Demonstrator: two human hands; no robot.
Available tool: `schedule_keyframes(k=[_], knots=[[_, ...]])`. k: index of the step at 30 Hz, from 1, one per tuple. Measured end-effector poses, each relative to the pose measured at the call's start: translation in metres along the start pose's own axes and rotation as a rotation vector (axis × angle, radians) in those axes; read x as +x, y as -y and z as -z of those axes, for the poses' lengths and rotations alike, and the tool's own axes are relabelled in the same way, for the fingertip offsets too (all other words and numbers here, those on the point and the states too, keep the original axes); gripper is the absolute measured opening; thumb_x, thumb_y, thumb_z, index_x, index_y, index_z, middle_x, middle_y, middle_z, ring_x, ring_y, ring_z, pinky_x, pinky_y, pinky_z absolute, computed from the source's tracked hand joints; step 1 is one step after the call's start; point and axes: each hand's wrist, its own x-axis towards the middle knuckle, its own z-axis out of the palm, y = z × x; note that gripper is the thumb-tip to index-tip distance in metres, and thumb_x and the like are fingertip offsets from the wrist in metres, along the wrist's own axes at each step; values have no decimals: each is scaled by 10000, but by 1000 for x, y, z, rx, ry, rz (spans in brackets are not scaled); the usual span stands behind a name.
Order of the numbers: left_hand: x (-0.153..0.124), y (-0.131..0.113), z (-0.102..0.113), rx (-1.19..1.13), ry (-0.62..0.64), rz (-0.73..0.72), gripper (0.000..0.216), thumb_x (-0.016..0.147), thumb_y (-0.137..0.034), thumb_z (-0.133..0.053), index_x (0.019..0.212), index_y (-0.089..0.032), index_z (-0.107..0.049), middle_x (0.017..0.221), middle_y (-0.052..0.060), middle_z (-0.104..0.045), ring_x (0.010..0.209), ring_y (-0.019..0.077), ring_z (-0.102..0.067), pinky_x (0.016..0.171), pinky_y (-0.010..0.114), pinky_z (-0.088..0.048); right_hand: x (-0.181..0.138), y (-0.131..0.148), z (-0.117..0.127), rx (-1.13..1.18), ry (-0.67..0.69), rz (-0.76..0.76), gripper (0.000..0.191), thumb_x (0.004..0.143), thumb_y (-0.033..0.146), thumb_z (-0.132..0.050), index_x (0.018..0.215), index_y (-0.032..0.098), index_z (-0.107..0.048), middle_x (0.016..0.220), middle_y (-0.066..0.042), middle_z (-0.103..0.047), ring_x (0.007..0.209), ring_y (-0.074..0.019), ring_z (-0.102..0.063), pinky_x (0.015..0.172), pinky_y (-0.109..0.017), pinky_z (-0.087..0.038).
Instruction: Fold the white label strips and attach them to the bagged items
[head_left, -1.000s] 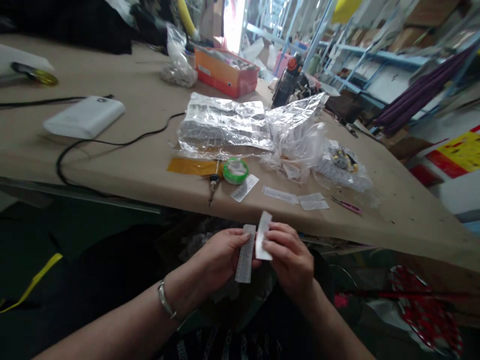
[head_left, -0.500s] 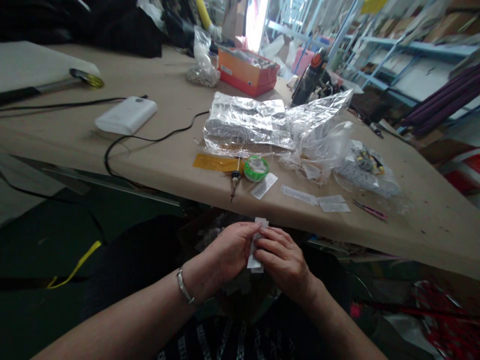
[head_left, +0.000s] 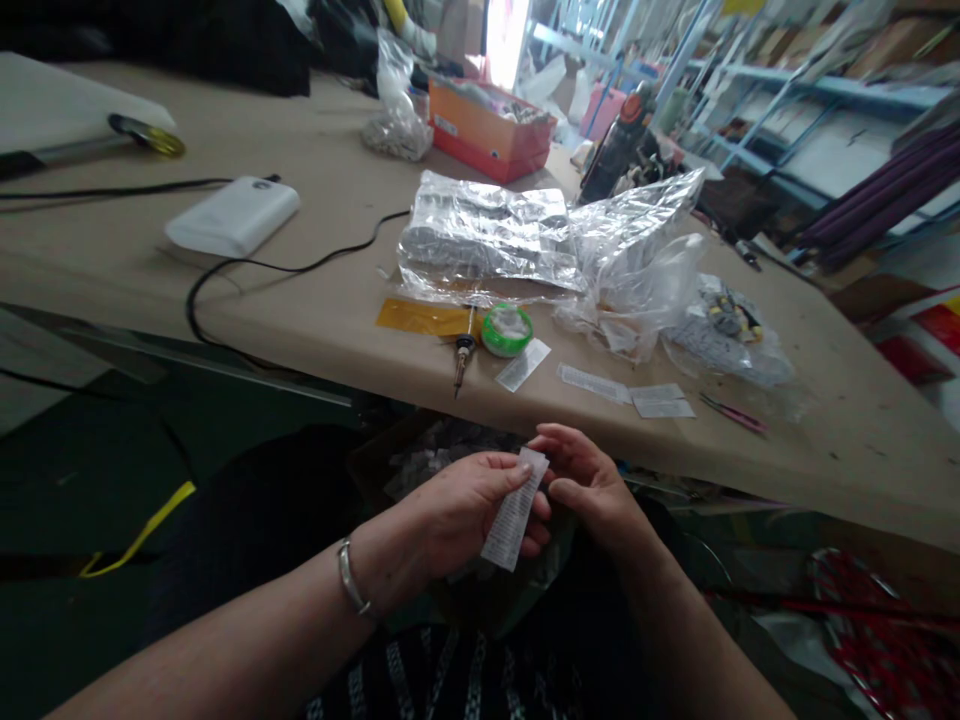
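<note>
My left hand (head_left: 466,508) pinches a white strip printed with small text (head_left: 512,525) between thumb and fingers, over my lap. The strip slants, its upper end by the thumb tip. Just to the right, my right hand (head_left: 592,488) has its fingers curved and apart, with nothing visible in it; whether its fingertips touch the strip I cannot tell. Below the hands, a container holds a heap of pale scraps (head_left: 424,460), partly hidden. Similar white strips (head_left: 595,384) lie along the table's front edge, one (head_left: 523,366) close to a green round tub (head_left: 508,331).
A soldering iron (head_left: 463,350) points over the front edge of the table (head_left: 330,310), near amber tape (head_left: 420,317). Behind lie silver wrapping (head_left: 487,235) and clear plastic bags (head_left: 637,300). Pink-handled tweezers (head_left: 733,412) are at right. A white power bank (head_left: 234,217) and black cable (head_left: 315,268) lie left.
My right hand has come off the strip and opened, moving slightly right. In my left hand the strip now shows its printed face more fully. The view has shifted a little.
</note>
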Motion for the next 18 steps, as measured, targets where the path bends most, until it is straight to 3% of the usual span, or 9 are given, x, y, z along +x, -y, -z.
schedule_keyframes(k=[2, 5, 9, 13, 18], knots=[[-1, 4, 0, 37, 35, 31, 194, 831, -298, -538, 823, -112, -593, 669, 46, -616, 533, 142, -614, 521, 267, -504, 6, -1, 4, 192, 215, -186, 548, 687, 317, -731, 1195, 265, -533, 1115, -40, -605, 928, -173, -604, 822, -302, -480], [-1, 8, 1, 67, 79, 44, 223, 831, -324, -537, 810, -108, -588, 669, 57, -626, 520, 135, -613, 512, 254, -502, 14, -4, 7, 282, 378, -268, 520, 616, 324, -777, 1097, 229, -603, 1095, -39, -616, 904, -172, -608, 797, -288, -481], [-1, 11, 1, 87, 68, 68, 209, 803, -320, -573, 785, -112, -584, 641, 52, -628, 486, 121, -597, 504, 243, -490, 19, -11, 4, 348, 427, -220, 377, 610, 337, -780, 928, 195, -636, 1170, -70, -588, 1052, -228, -569, 890, -376, -451], [-1, 12, 2, 88, 55, 90, 225, 743, -328, -633, 742, -108, -590, 624, 48, -619, 463, 114, -574, 487, 241, -469, 20, -15, 0, 375, 445, -212, 300, 648, 321, -759, 877, 186, -619, 1166, -83, -591, 1022, -221, -591, 859, -376, -471], [1, 14, 4, 98, 16, 74, 198, 755, -307, -613, 775, -111, -587, 625, 37, -609, 462, 111, -569, 498, 248, -471, 19, -17, -2, 302, 412, -193, 341, 673, 389, -735, 912, 186, -599, 1146, -79, -597, 977, -209, -609, 831, -363, -492]])
